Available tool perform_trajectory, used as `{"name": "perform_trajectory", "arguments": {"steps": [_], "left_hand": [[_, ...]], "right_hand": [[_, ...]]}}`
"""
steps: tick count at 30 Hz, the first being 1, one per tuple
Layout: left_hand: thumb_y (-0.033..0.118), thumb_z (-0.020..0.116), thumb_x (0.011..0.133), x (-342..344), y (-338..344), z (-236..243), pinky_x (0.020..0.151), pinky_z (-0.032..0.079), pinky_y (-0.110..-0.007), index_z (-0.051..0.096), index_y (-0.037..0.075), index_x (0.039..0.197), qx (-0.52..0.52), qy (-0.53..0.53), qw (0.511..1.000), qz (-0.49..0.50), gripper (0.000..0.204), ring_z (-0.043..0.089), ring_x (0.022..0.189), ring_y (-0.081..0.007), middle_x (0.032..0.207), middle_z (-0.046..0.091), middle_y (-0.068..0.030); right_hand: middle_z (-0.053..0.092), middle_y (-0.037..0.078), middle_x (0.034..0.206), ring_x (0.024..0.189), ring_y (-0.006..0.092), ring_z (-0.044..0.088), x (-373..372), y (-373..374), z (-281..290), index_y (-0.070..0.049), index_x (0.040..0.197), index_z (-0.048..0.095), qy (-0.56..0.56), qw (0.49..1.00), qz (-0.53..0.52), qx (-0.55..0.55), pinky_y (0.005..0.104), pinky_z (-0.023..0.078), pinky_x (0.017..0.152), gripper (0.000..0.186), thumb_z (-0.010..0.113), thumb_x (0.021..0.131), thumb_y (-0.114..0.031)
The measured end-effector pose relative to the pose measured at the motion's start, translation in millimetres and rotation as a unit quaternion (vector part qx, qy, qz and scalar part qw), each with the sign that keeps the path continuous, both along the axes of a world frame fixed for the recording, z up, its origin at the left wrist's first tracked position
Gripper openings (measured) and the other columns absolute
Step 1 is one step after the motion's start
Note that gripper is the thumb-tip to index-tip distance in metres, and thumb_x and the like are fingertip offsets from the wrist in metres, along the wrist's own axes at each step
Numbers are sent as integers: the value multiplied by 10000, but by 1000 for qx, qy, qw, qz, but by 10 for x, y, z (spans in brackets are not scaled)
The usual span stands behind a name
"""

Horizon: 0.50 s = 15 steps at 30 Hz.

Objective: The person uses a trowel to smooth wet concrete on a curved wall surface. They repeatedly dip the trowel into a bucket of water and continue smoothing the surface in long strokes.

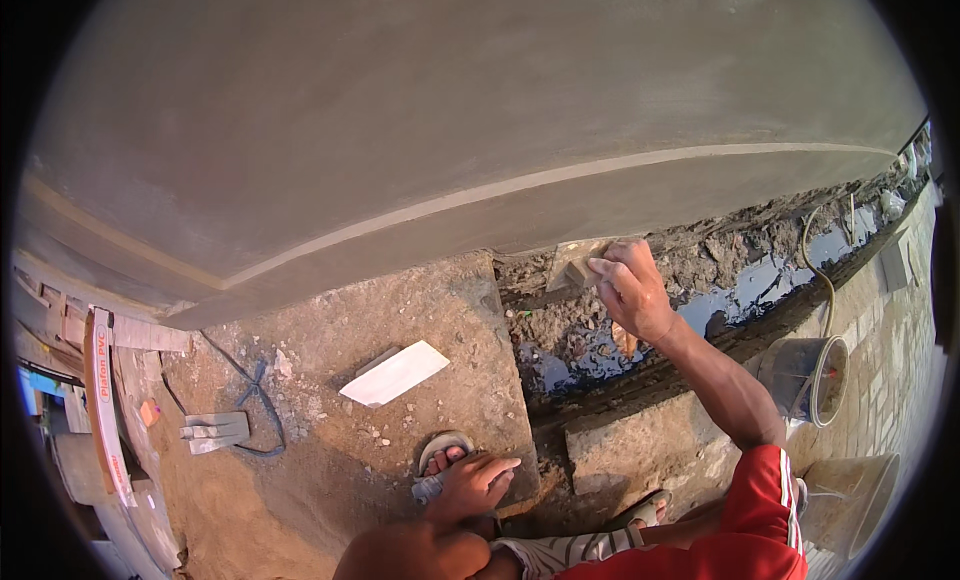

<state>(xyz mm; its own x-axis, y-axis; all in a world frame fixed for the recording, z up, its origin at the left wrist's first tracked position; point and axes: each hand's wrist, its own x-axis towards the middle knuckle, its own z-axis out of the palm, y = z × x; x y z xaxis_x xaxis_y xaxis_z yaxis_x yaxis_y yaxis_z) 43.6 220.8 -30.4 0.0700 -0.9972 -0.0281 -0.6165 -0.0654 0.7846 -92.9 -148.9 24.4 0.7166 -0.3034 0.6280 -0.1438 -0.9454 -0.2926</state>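
Observation:
Low at the wall's foot, my right hand (636, 292) is closed around the handle of a small tan plastering float (562, 267), whose plate is against or very near the grey plastered wall (480, 100). The fingers hide part of the handle. Down by my sandalled foot (445, 454), my left hand (475, 487) has its index finger stretched out, and I see nothing gripped in it. A grey object (427, 489) beside that hand is too unclear to name. On the dusty slab (330, 330) between hand and wall lies a white flat float (396, 374).
A muddy trench (740, 290) with dark water runs along the wall at right, a hose (826, 290) across it. Buckets (803, 380) (850, 505) stand on the right-hand paving. At left lie a metal trowel (217, 432), a dark cord (268, 410) and a long box (103, 400).

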Motion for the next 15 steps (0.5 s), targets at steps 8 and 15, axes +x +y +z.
{"name": "perform_trajectory", "arguments": {"steps": [8, 15], "left_hand": [[106, 701, 869, -82, -45, -81, 704, 553, -372, 729, 82, 1090, -37, -8, 999, 11, 225, 699, 798, -289, 875, 710, -107], [122, 705, 866, -45, -41, -114, 711, 556, -373, 732, 88, 1089, -38, -5, 999, 13, 227, 701, 799, -280, 872, 714, -99]], "right_hand": [[565, 146, 1075, 1033, 344, 580, 474, -272, 142, -63, 1168, 627, -26, 990, 8, -135, 427, 535, 842, 429, 713, 761, 41], [577, 131, 1069, 984, 318, 580, 682, -435, 280, -78, 1177, 622, -50, 983, -14, -175, 425, 529, 813, 425, 705, 772, 19]]}}
